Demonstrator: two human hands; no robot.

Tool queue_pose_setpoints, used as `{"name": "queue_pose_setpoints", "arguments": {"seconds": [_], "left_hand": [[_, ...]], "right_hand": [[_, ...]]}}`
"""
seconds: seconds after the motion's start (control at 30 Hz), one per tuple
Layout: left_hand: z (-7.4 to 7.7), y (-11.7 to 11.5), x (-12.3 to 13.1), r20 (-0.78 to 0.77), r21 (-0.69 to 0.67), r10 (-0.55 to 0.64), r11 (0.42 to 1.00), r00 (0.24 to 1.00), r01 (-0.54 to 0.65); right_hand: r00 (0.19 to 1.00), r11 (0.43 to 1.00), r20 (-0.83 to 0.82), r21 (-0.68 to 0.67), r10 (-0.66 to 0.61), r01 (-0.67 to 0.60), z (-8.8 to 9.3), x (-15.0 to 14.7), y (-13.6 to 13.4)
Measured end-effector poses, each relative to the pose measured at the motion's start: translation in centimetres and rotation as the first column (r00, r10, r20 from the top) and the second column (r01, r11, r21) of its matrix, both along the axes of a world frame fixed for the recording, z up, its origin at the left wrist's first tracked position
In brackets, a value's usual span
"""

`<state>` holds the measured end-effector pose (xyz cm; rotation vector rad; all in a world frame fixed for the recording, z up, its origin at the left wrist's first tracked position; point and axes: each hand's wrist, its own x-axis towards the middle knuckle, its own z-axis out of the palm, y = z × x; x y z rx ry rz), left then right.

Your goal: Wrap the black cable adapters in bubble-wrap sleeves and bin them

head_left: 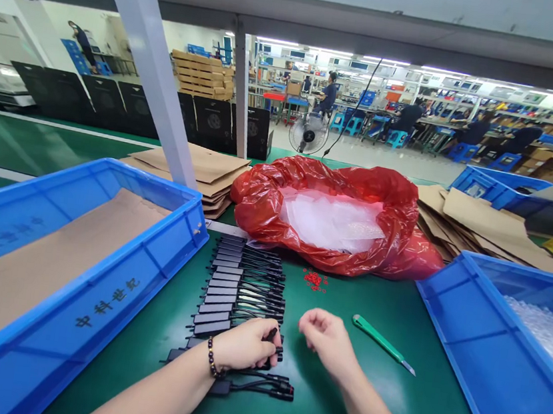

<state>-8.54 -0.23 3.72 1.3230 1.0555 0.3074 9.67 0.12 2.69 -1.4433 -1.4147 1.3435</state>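
My left hand (246, 346), with a beaded bracelet at the wrist, is closed around a black cable connector (270, 334). It rests over the near end of a row of black cable adapters (216, 308), hiding part of them. Closest to me lies another adapter (220, 388), with a bit of red at its connector end. To the right, my right hand (325, 337) hovers above the green table with fingers curled together; anything in them is hidden. Beyond it is a small heap of red rings (314, 279). A green utility knife (378, 339) lies right of that hand, blade exposed.
A red plastic bag (321, 256) holding white translucent bags stands behind the adapters. Blue bins flank the work area, the left bin (148, 265) lined with cardboard and the right bin (461, 344) holding clear plastic pieces. Cardboard sheets (211, 165) are stacked behind.
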Motion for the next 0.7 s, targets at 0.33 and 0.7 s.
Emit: {"name": "queue_pose_setpoints", "arguments": {"seconds": [0.33,0.7], "left_hand": [[0.0,-0.1,0.0,-0.018,0.028,0.009,1.000,1.000,-0.008],[0.4,-0.1,-0.1,0.064,-0.008,-0.040,0.999,0.997,0.041]], "right_hand": [[0.985,0.992,-0.161,-0.104,0.056,-0.074,-1.0,-2.6,-3.5],[0.966,0.985,-0.198,-0.022,0.163,-0.171,-2.4,-2.7,-3.4]]}}
